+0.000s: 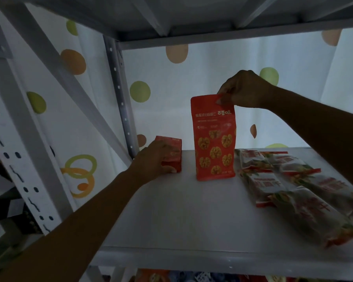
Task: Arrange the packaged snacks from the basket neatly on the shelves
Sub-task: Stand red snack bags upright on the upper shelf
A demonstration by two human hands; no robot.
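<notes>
A: Pinching top corner of walnut pouch (pixel 214 143) with right grip (pixel 240 90). Stands upright in middle of shelf (pixel 181 220), base down.
B: Check balance before letting go. Square up, print forward.
A: Holding small red pack (pixel 176 146) under left grip (pixel 153 161), fingers curled over, near rear post (pixel 121 102).
B: Mind flat packs (pixel 293 186) just right of pouch; touching or not, cannot tell. Stand second pack alongside, leave no gap.

On the shelf (pixel 192 220), a small pack (pixel 171 153) sits left of the standing pouch (pixel 213 139), flat packets (pixel 293 186) right.
</notes>
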